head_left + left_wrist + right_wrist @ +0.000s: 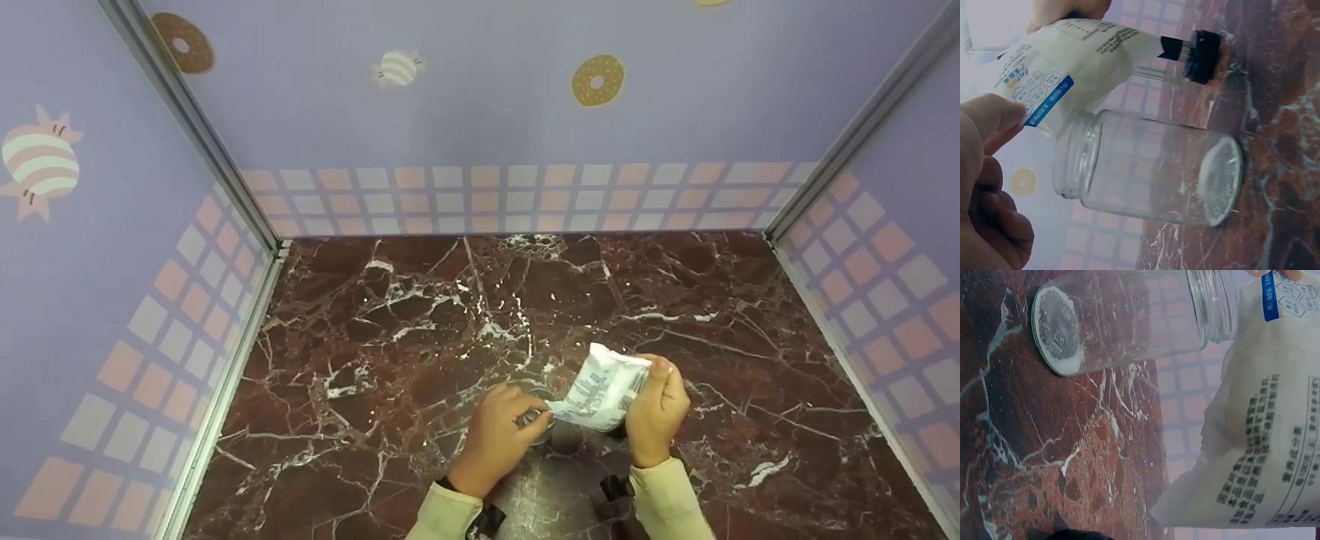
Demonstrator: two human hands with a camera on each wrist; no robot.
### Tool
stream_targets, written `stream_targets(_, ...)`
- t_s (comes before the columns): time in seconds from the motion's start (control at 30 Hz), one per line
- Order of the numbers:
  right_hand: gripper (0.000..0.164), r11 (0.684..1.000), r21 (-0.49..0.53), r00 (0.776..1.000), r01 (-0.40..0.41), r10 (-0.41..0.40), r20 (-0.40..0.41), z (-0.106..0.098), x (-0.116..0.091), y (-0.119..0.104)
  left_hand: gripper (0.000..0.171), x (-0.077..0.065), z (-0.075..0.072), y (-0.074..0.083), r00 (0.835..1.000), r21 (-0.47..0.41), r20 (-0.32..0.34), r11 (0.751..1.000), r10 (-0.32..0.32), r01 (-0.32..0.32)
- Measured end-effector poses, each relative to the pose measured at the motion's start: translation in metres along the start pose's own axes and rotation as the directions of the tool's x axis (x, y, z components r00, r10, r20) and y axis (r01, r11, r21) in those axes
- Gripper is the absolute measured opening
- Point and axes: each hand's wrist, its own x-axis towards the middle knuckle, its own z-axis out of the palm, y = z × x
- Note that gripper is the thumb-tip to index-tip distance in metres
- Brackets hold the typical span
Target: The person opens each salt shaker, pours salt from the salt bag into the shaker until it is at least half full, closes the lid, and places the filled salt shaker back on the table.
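Observation:
A white printed bag of salt (604, 390) is held in both hands, tilted over the table. My right hand (660, 412) grips its right end. With thumb and finger, my left hand (499, 435) pinches the corner near the blue stripe; its other fingers are curled. Beside that corner a clear glass jar (1145, 169) stands upright without a lid. White powder (1067, 360) lies on the jar's bottom. In the left wrist view the bag (1089, 62) overlaps the jar's mouth; whether they touch, I cannot tell.
A black round object (1203, 56) with a clear part stands on the table near the jar, partly hidden by the bag. White specks are scattered over the dark red marbled tabletop (360, 450). Purple patterned panels (487, 112) enclose the back and both sides.

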Motion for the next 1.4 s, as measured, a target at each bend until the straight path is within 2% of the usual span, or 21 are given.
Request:
stream_targets(0.2,0.033,1.0,0.001,1.0,-0.003,0.003,-0.017,0.007,0.0,-0.022,0.007,0.002,0.001,0.0,1.0,0.0,-0.014,1.0,-0.022,0.022)
stream_targets(0.33,0.034,1.0,-0.003,0.999,0.003,-0.003,-0.042,0.01,-0.001,-0.036,0.006,0.005,0.001,-0.001,1.0,-0.009,0.0,1.0,-0.025,0.025)
stream_targets(0.63,0.034,1.0,-0.02,0.999,0.022,-0.022,-0.032,-0.001,-0.011,-0.008,0.004,-0.003,-0.001,-0.006,0.999,0.008,0.033,0.999,-0.04,0.04)
stream_targets(0.93,0.036,0.996,-0.003,0.996,0.086,-0.086,0.011,0.001,-0.005,-0.014,0.007,0.002,-0.003,-0.005,0.997,0.006,0.043,0.998,-0.069,0.069)
stream_targets(1.07,0.04,0.994,0.012,0.994,0.113,-0.113,0.006,0.005,-0.004,-0.014,0.005,0.002,-0.003,-0.007,0.998,0.002,0.038,0.999,-0.043,0.043)
stream_targets(1.23,0.043,0.993,0.042,0.994,0.113,-0.112,-0.016,0.01,-0.002,-0.011,0.006,0.002,-0.003,-0.009,0.999,-0.017,0.035,1.0,-0.001,0.001)
stream_targets(1.4,0.041,0.994,0.053,0.994,0.098,-0.095,-0.045,0.014,-0.002,-0.009,0.005,0.0,-0.002,-0.012,0.998,-0.039,0.053,0.999,-0.016,0.018)
